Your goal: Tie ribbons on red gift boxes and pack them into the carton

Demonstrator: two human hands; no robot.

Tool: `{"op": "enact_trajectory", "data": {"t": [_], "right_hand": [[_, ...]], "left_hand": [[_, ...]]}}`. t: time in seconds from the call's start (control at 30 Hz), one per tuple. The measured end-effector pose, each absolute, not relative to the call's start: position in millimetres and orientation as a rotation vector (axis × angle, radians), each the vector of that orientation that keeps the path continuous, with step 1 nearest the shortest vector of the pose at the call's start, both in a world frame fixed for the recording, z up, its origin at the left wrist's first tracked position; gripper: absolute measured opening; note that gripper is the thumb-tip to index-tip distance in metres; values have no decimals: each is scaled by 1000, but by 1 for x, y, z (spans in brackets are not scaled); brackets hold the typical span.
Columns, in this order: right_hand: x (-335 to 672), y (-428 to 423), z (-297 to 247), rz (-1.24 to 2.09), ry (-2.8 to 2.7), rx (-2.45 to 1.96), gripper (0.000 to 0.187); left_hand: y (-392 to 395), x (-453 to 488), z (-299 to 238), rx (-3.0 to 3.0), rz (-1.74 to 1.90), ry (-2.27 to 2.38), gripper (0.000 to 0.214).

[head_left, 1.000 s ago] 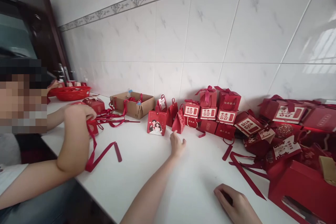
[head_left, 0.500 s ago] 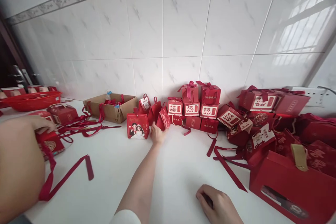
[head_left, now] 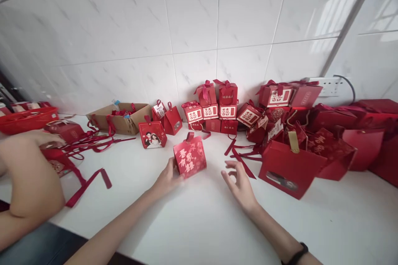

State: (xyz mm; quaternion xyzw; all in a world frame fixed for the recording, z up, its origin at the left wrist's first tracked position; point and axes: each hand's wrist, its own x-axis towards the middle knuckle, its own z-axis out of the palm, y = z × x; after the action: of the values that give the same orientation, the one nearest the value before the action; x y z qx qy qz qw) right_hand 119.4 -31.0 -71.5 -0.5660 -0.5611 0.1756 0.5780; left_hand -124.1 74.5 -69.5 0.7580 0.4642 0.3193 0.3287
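Note:
My left hand [head_left: 168, 179] grips the left side of a small red gift box [head_left: 191, 157] with pale lettering, a floral print and a ribbon loop on top. The box stands tilted a little above the white table [head_left: 199, 219] or on it; I cannot tell which. To its right, my right hand [head_left: 240, 185] is open, fingers apart and curved, holding nothing. Behind the held box are a gift box with a cartoon couple [head_left: 153, 136] and a plain red gift box [head_left: 173, 121] with a small oval window.
Stacked red gift boxes [head_left: 210, 112] stand against the tiled wall. On the right are a large red box [head_left: 289, 169] and several more boxes. Left are a cardboard box [head_left: 137, 124], a red basin [head_left: 29, 119], loose ribbons [head_left: 85, 188] and another person's arm [head_left: 34, 174].
My left hand has taken the floral gift box from the row at the back and brought it nearer. My right hand has lifted and opened, moving toward it. The view has turned right.

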Motion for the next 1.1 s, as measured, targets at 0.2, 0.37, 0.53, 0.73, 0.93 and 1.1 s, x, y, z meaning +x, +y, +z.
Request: {"op": "enact_trajectory", "data": {"t": [0.2, 0.37, 0.53, 0.73, 0.93, 1.1], "right_hand": [[129, -45, -8, 280, -1565, -1081, 29], [147, -49, 15, 287, -1501, -1170, 17], [165, -56, 12, 424, -1317, -1209, 24], [161, -56, 10, 425, -1238, -1199, 24], [166, -73, -8, 337, -1387, -1206, 18], [163, -84, -19, 237, -1364, -1235, 13]], "left_hand": [[5, -97, -60, 2091, 584, 788, 60], [8, -48, -48, 2121, 504, 598, 60], [10, -7, -17, 1943, 864, 561, 54], [0, 33, -4, 1908, 1143, 649, 23], [-7, 31, -11, 1883, 1197, 703, 26], [-16, 32, -12, 1829, 1271, 715, 24]]}}
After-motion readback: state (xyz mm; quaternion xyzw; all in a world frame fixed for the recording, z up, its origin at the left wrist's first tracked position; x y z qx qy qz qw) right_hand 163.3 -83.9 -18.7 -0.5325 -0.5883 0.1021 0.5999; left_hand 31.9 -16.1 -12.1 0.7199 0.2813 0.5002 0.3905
